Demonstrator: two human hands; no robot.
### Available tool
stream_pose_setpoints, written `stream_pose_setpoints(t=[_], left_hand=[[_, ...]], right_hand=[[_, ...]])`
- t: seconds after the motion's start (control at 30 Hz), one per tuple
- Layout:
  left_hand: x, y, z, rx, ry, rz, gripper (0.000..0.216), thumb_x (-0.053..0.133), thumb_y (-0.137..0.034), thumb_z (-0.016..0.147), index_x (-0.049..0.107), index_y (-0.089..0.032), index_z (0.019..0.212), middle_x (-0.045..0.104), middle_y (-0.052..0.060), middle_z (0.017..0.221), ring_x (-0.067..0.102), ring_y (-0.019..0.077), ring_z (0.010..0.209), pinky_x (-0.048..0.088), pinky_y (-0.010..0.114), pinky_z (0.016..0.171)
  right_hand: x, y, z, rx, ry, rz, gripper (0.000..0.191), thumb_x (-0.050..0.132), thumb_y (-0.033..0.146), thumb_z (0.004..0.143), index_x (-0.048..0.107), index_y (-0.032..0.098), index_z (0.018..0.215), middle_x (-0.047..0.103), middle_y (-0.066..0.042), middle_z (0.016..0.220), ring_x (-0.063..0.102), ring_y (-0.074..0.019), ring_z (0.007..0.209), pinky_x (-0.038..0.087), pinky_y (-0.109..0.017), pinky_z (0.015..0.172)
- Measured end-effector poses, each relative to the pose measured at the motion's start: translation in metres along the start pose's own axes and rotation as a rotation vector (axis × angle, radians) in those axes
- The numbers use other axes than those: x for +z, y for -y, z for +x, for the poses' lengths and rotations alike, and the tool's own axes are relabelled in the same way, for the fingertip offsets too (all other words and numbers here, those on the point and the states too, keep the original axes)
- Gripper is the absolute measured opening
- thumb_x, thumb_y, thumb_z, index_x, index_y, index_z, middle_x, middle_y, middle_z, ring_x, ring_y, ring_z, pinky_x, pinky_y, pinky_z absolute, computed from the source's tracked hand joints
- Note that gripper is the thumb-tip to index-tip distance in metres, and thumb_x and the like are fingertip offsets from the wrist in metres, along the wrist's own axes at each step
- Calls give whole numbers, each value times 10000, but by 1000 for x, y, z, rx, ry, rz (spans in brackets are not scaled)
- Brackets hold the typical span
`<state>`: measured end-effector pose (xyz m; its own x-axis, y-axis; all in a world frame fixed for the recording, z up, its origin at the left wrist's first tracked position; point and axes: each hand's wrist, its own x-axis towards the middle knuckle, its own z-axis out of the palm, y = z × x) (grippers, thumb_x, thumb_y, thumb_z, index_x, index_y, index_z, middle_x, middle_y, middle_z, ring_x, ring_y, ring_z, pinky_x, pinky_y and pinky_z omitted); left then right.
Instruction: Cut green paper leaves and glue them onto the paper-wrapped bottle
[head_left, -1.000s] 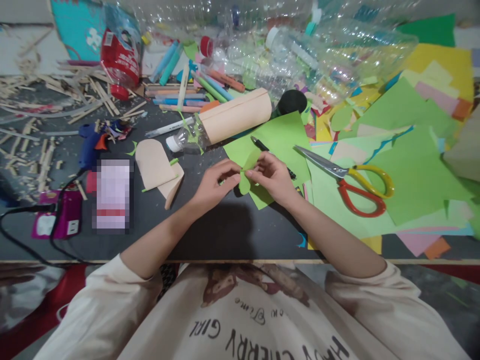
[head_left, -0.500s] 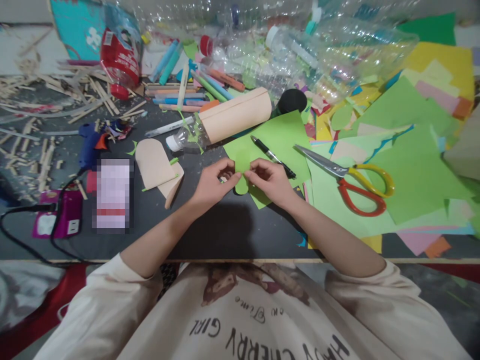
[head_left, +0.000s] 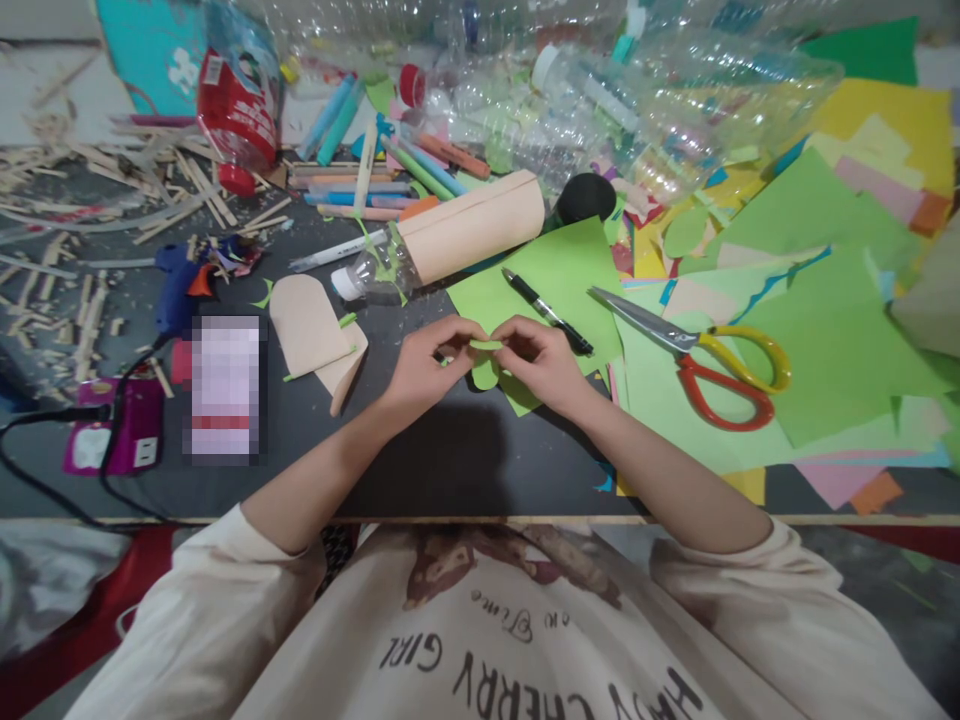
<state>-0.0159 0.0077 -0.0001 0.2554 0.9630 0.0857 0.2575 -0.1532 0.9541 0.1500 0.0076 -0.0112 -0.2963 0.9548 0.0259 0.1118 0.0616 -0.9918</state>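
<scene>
A small light-green paper cutout (head_left: 485, 373) with rounded ends is pinched between both hands, its upper part folded over toward me. My left hand (head_left: 435, 362) grips it from the left with thumb and fingers. From the right, my right hand (head_left: 541, 362) pinches the same piece. Behind the hands lies a sheet of green paper (head_left: 577, 255) with a black pen (head_left: 546, 310) resting on it. Scissors (head_left: 694, 350) with red and yellow handles lie open to the right. Left of my hands are beige paper cutouts (head_left: 307, 325) with green strips.
A plastic bottle wrapped in beige paper (head_left: 472, 228) lies behind the hands. On the left are a blue glue gun (head_left: 176, 290), a phone (head_left: 225, 385) and a purple packet (head_left: 112, 430) with a cable. Clear bottles (head_left: 690, 110), markers (head_left: 341, 120) and coloured paper (head_left: 840, 340) crowd the back and right.
The upper end of the green cutout stood up flat before; now it is bent down toward me between my fingertips. Both hands have stayed in nearly the same place.
</scene>
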Motion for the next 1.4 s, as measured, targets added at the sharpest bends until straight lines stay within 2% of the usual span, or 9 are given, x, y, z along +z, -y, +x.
stream_pose_setpoints(t=[0.17, 0.27, 0.43, 0.6, 0.73, 0.93, 1.1, 1.4], left_hand=[[-4, -4, -2, 43, -1, 33, 266, 547, -422, 842, 651, -189, 768, 639, 25, 730, 575, 118, 639, 459, 238, 616], [-5, -5, -2, 82, 10, -1, 380, 462, -494, 887, 646, -184, 768, 607, 19, 687, 559, 117, 607, 458, 250, 618], [-3, -4, 0, 4, 4, -28, 374, 584, -564, 799, 591, -190, 784, 608, 8, 737, 563, 110, 624, 467, 234, 603], [-2, -5, 1, -36, 29, -6, 365, 651, -544, 746, 599, -186, 790, 621, 4, 741, 571, 100, 637, 480, 222, 621], [-2, -4, 0, -62, 6, -47, 324, 666, -505, 746, 617, -188, 788, 621, -4, 706, 568, 96, 602, 479, 224, 597], [-1, -2, 2, -87, -49, -133, 278, 689, -449, 745, 622, -180, 776, 619, -21, 661, 550, 78, 512, 484, 225, 562], [-1, -3, 2, -87, -68, -104, 251, 688, -427, 751, 632, -184, 777, 633, -16, 678, 566, 86, 541, 487, 222, 568], [-1, -4, 1, -80, -58, -65, 209, 686, -381, 753, 650, -178, 792, 648, -5, 702, 587, 89, 581, 501, 213, 615]], right_hand=[[1, 0, 0, -18, -28, 28, 197, 605, 373, 798, 560, 194, 731, 506, 43, 583, 438, -90, 521, 348, -224, 491], [0, 1, -1, -91, -57, -60, 128, 579, 298, 810, 564, 196, 733, 518, 37, 597, 452, -93, 522, 363, -229, 499], [-2, 2, -3, -300, -108, -306, 130, 511, 210, 840, 587, 214, 735, 582, 2, 642, 500, -117, 547, 393, -258, 519], [-4, 2, -4, -401, -115, -406, 175, 484, 225, 877, 616, 229, 762, 629, -23, 670, 548, -145, 596, 432, -294, 568], [-5, 1, -3, -380, -131, -393, 170, 505, 249, 877, 632, 229, 765, 646, -28, 680, 572, -148, 611, 447, -297, 578], [-8, 4, 0, -290, -90, -214, 107, 536, 233, 852, 640, 216, 836, 649, -21, 737, 592, -134, 648, 462, -270, 575], [-8, 6, -1, -264, -91, -153, 101, 579, 258, 837, 636, 211, 905, 662, -29, 805, 616, -130, 677, 489, -259, 576], [-4, 4, 1, -285, -158, -192, 39, 601, 202, 815, 630, 193, 790, 640, -5, 710, 605, -102, 614, 495, -219, 535]])
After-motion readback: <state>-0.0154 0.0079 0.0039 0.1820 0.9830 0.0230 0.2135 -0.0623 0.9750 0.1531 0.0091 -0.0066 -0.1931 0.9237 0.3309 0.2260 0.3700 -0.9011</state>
